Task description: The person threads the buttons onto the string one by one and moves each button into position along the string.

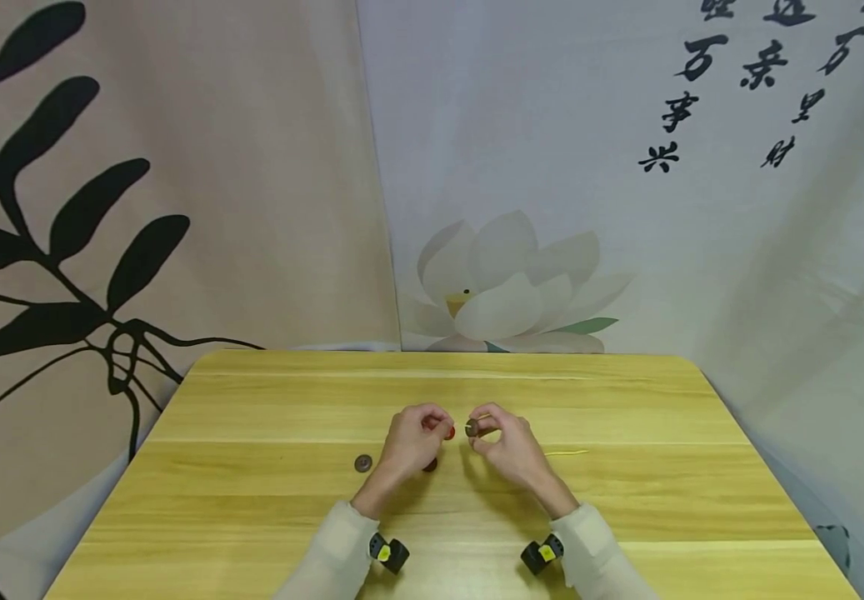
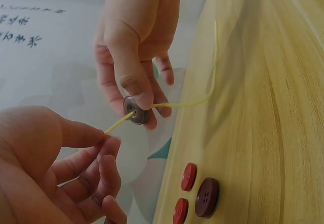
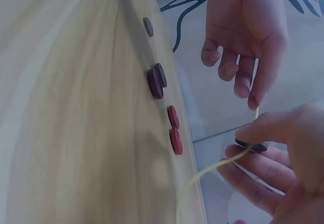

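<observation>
My left hand pinches the end of a yellow cord between thumb and forefinger. With thumb and fingers, my right hand holds a brown button on edge. The cord runs through a hole in this button, stretched between it and the left fingertips. Behind the button, the cord's longer part trails down toward the table. Both hands are raised over the wooden table, facing each other, a short gap apart.
Two red buttons lie beside a larger maroon button. A dark button stands close against the maroon one in the right wrist view. Farther left lies a grey-brown button. Printed cloth hangs behind the table.
</observation>
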Demonstrator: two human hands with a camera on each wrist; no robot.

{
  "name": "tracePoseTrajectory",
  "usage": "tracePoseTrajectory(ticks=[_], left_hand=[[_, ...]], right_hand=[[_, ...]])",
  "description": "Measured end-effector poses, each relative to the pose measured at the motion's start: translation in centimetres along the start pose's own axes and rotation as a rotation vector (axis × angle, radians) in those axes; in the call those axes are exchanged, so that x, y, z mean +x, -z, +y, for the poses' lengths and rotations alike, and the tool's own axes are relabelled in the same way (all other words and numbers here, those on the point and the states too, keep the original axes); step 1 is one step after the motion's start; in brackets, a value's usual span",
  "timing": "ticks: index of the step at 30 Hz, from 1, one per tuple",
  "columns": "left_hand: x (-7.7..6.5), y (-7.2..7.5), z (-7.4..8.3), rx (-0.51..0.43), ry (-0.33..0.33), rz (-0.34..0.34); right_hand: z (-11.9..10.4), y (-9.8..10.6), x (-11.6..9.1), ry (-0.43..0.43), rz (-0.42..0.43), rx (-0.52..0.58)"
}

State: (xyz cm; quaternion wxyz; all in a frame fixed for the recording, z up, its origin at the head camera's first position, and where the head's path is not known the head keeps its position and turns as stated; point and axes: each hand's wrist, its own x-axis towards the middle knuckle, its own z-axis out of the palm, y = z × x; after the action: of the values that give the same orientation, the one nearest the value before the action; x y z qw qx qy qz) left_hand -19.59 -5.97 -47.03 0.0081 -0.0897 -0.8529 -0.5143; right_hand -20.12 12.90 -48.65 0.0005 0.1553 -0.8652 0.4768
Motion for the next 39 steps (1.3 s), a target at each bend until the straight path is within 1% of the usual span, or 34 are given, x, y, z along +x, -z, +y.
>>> tracePoseTrajectory(ticks=[6, 14, 22, 29, 39], left_hand=[[0.0, 0.1, 0.0, 0.006, 0.011, 0.01], [0.5, 0.3, 0.1, 0.025, -0.008, 0.036], [0.6, 0.5, 0.0, 0.026, 0.03, 0.033], [0.5, 0.8, -0.1, 0.014, 0.046, 0.043], [0.6, 1.0, -0.1, 0.008, 0.033, 0.04]], right_hand=[[0.5, 0.1, 0.1, -0.012, 0.004, 0.01], [0.9, 0.5, 0.5, 0.009, 0.021, 0.007], [1.4, 0.7, 0.4, 0.015, 0.038, -0.017], [1.6, 0.9, 0.3, 0.01, 0.036, -0.012], [1.7, 1.2, 0.3, 0.002, 0.068, -0.035]])
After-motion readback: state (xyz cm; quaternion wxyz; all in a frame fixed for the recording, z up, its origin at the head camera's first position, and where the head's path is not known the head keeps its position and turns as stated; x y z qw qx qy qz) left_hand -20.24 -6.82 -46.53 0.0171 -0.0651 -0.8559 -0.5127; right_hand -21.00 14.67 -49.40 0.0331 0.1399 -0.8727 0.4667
